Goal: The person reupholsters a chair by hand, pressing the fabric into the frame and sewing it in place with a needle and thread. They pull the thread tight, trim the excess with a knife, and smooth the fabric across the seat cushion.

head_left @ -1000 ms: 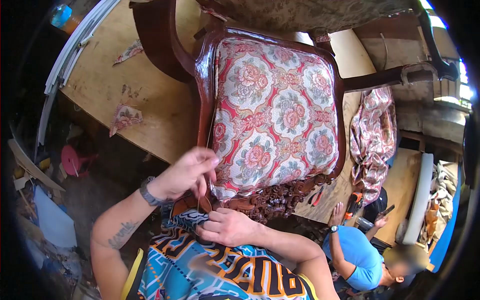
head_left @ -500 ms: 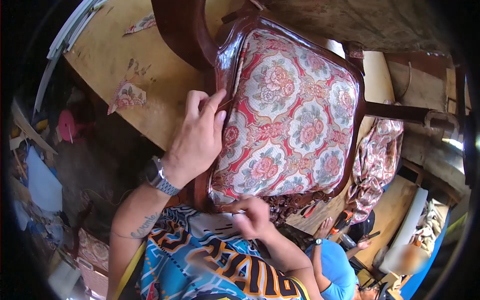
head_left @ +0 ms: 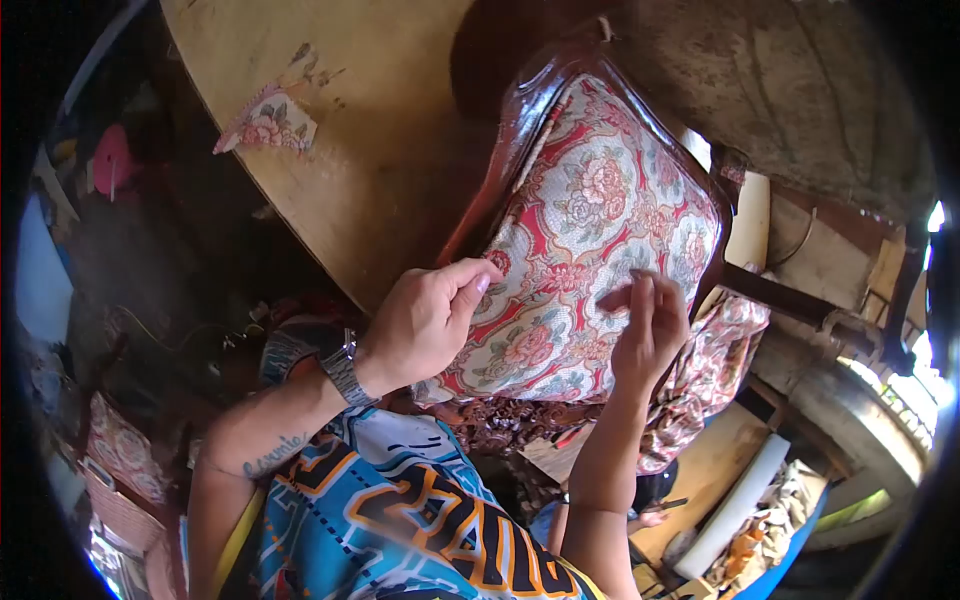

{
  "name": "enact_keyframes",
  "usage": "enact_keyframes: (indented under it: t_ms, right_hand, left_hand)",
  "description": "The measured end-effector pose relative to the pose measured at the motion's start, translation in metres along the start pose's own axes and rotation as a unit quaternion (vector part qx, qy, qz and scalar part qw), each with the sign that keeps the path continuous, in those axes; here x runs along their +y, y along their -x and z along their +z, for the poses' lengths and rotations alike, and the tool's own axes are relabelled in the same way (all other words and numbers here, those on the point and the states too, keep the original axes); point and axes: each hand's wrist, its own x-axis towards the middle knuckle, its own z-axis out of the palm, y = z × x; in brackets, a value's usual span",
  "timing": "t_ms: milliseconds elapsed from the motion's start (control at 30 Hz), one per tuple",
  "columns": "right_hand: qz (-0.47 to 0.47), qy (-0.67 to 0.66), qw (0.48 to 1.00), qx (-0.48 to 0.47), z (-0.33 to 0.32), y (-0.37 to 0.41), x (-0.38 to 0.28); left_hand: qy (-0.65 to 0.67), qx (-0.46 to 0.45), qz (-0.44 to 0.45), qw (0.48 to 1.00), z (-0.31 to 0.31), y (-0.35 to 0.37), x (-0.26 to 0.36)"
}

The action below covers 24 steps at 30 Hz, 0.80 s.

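Note:
My left hand (head_left: 425, 315), with a metal watch above it, is at the left edge of a floral upholstered chair seat (head_left: 585, 200). Its thumb and forefinger are pinched together; whatever is between them is too small to make out. Over the lower right of the fabric hovers my right hand (head_left: 650, 325), its fingers drawn together in a pinch. Anything fine in those fingertips cannot be made out. Red and cream fabric with rose medallions covers the seat, framed in glossy dark wood (head_left: 490, 190).
A wooden tabletop (head_left: 400, 130) carries a floral fabric scrap (head_left: 270, 125). Bunched floral fabric (head_left: 710, 375) hangs beyond the chair. At lower right, a co-worker's hand (head_left: 652, 518) shows partly behind my right arm. A pink round object (head_left: 112, 160) is at left.
My right hand has risen from the seat's lower edge to above the fabric. My left hand has closed into a pinch at the seat's left edge. The view has shifted.

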Motion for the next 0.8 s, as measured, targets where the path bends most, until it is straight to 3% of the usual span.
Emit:
enact_keyframes:
  t_ms: [67, 233, 433, 633, 733, 800]
  right_hand:
    - [-0.001, 0.029, 0.998, -0.062, 0.010, -0.022, -0.007]
    - [0.064, 0.111, 0.982, -0.138, 0.043, -0.060, -0.007]
    - [0.053, 0.297, 0.926, -0.227, 0.061, -0.084, -0.013]
    - [-0.003, 0.384, 0.889, -0.251, 0.075, -0.089, -0.023]
    - [-0.001, 0.362, 0.892, -0.271, 0.077, -0.096, -0.031]
    - [-0.054, 0.362, 0.885, -0.289, 0.080, -0.100, -0.029]
  left_hand:
    - [-0.010, 0.018, 0.083, 0.996, 0.006, 0.005, -0.014]
    - [-0.121, -0.046, 0.123, 0.984, 0.000, -0.005, -0.017]
    - [-0.267, -0.115, 0.070, 0.954, -0.008, -0.002, -0.004]
    - [-0.331, -0.134, 0.068, 0.931, -0.013, 0.000, -0.006]
    - [-0.329, -0.129, 0.078, 0.932, -0.014, -0.001, -0.009]
    - [-0.326, -0.125, 0.085, 0.933, -0.014, -0.001, -0.010]
